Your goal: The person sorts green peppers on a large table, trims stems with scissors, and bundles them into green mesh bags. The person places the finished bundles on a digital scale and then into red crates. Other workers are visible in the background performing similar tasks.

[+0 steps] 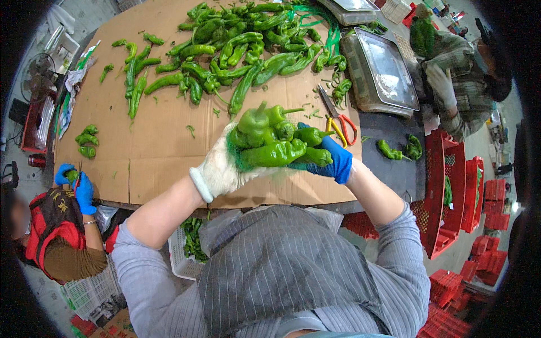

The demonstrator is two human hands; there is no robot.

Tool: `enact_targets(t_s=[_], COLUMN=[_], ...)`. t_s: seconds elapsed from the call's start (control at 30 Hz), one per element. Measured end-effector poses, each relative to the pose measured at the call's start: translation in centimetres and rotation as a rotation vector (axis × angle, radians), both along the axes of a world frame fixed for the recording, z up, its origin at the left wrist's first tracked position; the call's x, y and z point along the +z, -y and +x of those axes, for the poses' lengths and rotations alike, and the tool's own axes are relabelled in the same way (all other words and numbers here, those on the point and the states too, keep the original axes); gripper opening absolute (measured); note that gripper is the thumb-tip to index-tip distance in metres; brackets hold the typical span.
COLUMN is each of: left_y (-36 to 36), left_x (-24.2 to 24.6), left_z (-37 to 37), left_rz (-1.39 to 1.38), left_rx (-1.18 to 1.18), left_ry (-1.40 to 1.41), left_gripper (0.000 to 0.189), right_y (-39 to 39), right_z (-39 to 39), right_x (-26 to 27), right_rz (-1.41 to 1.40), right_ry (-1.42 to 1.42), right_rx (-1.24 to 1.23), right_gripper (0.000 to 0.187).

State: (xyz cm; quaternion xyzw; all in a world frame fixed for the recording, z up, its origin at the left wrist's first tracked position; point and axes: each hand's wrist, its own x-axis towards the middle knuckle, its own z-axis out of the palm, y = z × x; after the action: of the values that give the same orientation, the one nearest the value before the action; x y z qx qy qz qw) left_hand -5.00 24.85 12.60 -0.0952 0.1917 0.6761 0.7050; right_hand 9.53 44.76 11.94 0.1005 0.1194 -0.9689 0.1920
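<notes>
A bunch of green peppers (272,153) is held up between my two hands over the cardboard-covered table (160,177). My left hand (219,162), in a white knit glove, grips the bunch from the left. Green netting (235,154) shows around that end of the peppers. My right hand (336,159), in a blue glove, supports the bunch from the right and below; its fingers are mostly hidden. Just beyond it lie scissors (337,115) with one red and one yellow handle. A heap of loose green peppers (228,46) spreads across the far part of the cardboard.
A weighing scale (386,69) stands at the right, with green net strips (333,31) beside it. Two peppers (389,150) lie on the dark tabletop. Co-workers sit at left (63,236) and right (456,80). Red crates (439,236) flank my right; a white basket (179,257) is below the edge.
</notes>
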Motion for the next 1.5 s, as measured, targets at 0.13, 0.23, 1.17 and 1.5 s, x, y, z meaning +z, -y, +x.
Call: enact_targets(t_s=[0.13,0.23,1.17,1.5], left_y=[2.6,4.1,3.5,2.2], left_x=[0.6,1.5,0.6,2.9], left_z=[1.6,3.0,0.1,-4.7], left_rz=[-0.133,-0.271,-0.546,-0.603], left_rx=[-0.156,-0.279,-0.096,-0.569], left_ry=[0.029,-0.379,-1.171,-2.467], left_gripper=[0.056,0.060,0.022,0.019], right_y=[1.9,3.0,-1.7,-4.0], right_z=[3.3,4.6,5.9,5.8], right_x=[0.4,-0.3,-0.8,-1.0], right_rz=[0.594,0.213,1.580,2.694], right_ry=[0.219,0.363,0.203,-0.083], right_rx=[0.083,0.150,-0.191,-0.295], right_gripper=[0.054,0.066,0.017,0.005])
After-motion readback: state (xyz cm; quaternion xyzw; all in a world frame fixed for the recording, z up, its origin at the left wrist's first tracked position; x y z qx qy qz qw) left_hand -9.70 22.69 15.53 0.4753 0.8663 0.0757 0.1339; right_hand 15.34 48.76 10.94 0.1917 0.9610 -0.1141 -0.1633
